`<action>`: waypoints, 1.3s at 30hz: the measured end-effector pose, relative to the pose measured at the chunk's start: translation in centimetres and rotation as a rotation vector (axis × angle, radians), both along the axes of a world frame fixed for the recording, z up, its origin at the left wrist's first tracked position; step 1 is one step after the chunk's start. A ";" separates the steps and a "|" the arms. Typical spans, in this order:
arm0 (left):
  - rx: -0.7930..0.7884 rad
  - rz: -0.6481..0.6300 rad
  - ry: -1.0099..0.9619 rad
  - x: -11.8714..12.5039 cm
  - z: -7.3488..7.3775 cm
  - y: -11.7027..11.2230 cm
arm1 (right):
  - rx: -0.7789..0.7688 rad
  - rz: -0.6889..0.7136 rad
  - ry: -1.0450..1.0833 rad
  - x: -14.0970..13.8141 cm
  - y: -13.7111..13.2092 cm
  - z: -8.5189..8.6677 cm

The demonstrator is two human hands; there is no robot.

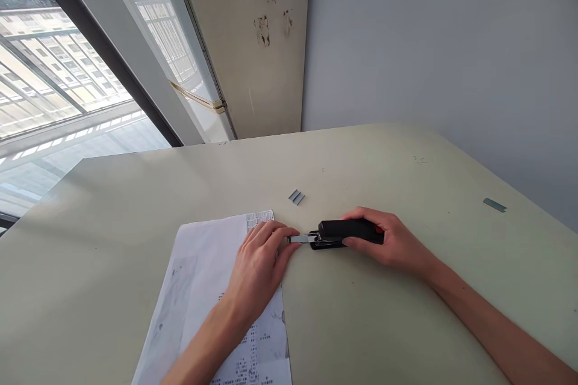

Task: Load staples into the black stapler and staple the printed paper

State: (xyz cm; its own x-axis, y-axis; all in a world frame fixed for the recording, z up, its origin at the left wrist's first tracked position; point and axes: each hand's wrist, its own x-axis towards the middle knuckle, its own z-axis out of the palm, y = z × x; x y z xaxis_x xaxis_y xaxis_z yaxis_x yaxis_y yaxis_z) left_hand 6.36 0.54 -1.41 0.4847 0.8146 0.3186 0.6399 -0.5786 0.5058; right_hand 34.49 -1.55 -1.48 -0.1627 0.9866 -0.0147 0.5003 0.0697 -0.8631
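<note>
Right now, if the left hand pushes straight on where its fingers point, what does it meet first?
The metal staple tray sticking out of the black stapler that the right hand holds; fingertips of the left hand seem to touch it, depth unclear.

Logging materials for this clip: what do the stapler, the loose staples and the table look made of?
Stapler: black matte plastic shell, probably; its protruding silver tray looks metal. Loose staples: grey shiny metal strips. Table: smooth pale greenish surface, possibly laminate.
</note>
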 end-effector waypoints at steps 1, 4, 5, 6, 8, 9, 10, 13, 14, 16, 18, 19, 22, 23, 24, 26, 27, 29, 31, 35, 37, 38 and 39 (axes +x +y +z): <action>0.000 -0.005 0.001 -0.1 0.0 0.1 | -0.004 0.000 0.004 0.0 0.0 0.0; -0.033 -0.031 -0.013 -0.8 0.3 0.5 | -0.023 -0.006 0.013 0.0 0.0 0.0; -0.065 -0.047 -0.021 -1.2 0.5 0.8 | -0.031 -0.007 0.018 0.0 0.0 0.0; -0.108 -0.067 -0.028 -1.5 0.7 1.0 | -0.037 -0.009 0.025 0.1 0.0 0.0; -0.213 -0.131 -0.042 -2.2 1.0 1.4 | -0.046 -0.002 0.045 0.4 0.1 0.0; -0.264 -0.173 -0.053 -2.5 1.1 1.5 | -0.045 0.012 0.055 0.5 0.1 0.1; -0.306 -0.220 -0.070 -2.6 1.2 1.6 | -0.046 0.036 0.066 0.7 0.2 0.1; -0.362 -0.343 -0.134 -2.4 1.3 1.5 | -0.064 0.146 0.109 1.1 0.2 0.3; -0.361 -0.369 -0.149 -2.2 1.2 1.4 | -0.075 0.179 0.124 1.1 0.2 0.4; -0.337 -0.396 -0.153 -1.6 1.2 1.1 | -0.095 0.224 0.144 1.0 0.1 0.5; -0.302 -0.394 -0.137 -1.1 1.1 0.8 | -0.097 0.240 0.150 0.8 -0.1 0.5; -0.283 -0.391 -0.128 -0.9 1.0 0.7 | -0.091 0.240 0.151 0.6 -0.2 0.4; -0.222 -0.379 -0.110 -0.6 0.7 0.5 | -0.070 0.233 0.156 0.1 -0.4 0.3; -0.203 -0.378 -0.107 -0.5 0.6 0.4 | -0.068 0.235 0.159 -0.1 -0.5 0.2; -0.185 -0.376 -0.103 -0.4 0.5 0.4 | -0.068 0.239 0.161 -0.3 -0.6 0.2; -0.155 -0.367 -0.092 -0.3 0.3 0.3 | -0.066 0.246 0.169 -0.6 -0.8 0.2; -0.140 -0.362 -0.085 -0.3 0.3 0.3 | -0.062 0.247 0.175 -0.8 -0.8 0.2; -0.112 -0.351 -0.065 -0.3 0.2 0.3 | -0.049 0.243 0.189 -1.1 -1.0 0.2; -0.092 -0.346 -0.041 -0.3 0.2 0.3 | -0.036 0.241 0.205 -1.3 -1.0 0.2; -0.076 -0.346 -0.011 -0.2 0.1 0.2 | -0.015 0.244 0.222 -1.3 -1.0 0.0; -0.069 -0.334 -0.003 -0.1 0.2 0.0 | -0.026 0.248 0.218 -1.2 -1.0 0.0; -0.066 -0.329 0.001 -0.1 0.3 0.0 | -0.033 0.251 0.211 -1.1 -1.0 0.0; -0.062 -0.330 0.007 -0.2 0.5 0.0 | -0.037 0.252 0.203 -1.1 -1.0 0.0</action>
State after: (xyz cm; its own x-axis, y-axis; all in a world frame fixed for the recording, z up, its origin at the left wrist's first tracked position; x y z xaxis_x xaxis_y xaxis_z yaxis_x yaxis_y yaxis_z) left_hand 6.19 0.57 -0.90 0.7278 0.6310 0.2687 0.4265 -0.7233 0.5431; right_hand 33.44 -2.50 -1.44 -0.4050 0.9143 0.0076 0.2888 0.1358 -0.9477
